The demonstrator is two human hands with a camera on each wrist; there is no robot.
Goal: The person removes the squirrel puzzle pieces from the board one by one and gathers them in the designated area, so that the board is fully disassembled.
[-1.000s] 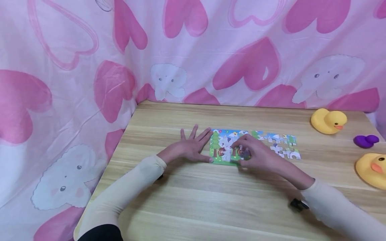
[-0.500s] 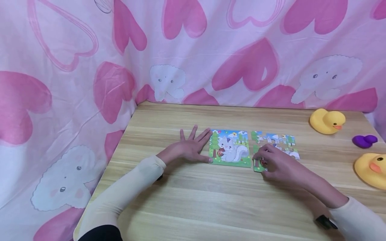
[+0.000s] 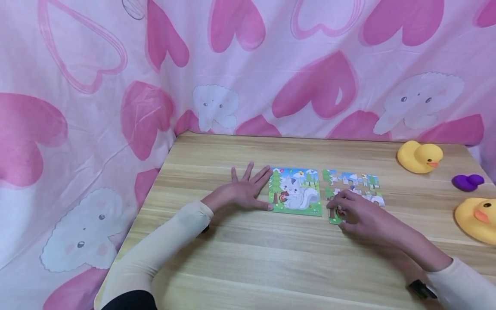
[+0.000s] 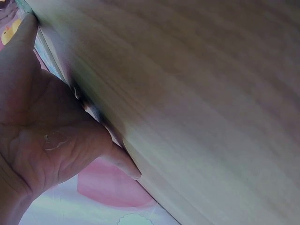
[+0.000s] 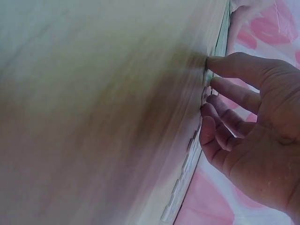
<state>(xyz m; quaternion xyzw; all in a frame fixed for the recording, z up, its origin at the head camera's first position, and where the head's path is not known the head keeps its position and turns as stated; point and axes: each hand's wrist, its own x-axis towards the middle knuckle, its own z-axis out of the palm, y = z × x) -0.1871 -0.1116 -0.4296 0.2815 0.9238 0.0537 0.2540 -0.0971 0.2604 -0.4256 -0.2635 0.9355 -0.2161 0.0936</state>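
Note:
A square picture card (image 3: 306, 206) with a grey squirrel holding a nut lies flat on the table. My left hand (image 3: 242, 192) rests with fingers spread along the card's left side, its thumb at the lower left corner. To the right of the card, my right hand (image 3: 362, 215) pinches a green-bottomed jigsaw puzzle piece (image 3: 333, 218) between thumb and fingers, low over the table. That hand partly hides the piece. Just behind it lie several other puzzle pieces (image 3: 350, 178), with gaps among them. In the right wrist view, the thumb and fingertips (image 5: 217, 63) meet the piece at table level.
On the right side of the wooden table (image 3: 248, 258) stand a yellow rubber duck (image 3: 416, 157), a small purple duck (image 3: 466, 183) and a second yellow duck (image 3: 476, 221). A pink heart-patterned curtain (image 3: 248, 73) hangs along the back and left.
My right hand has moved right, from over the picture card to the puzzle pieces, carrying the puzzle piece, then slightly toward me. The left hand has stayed put.

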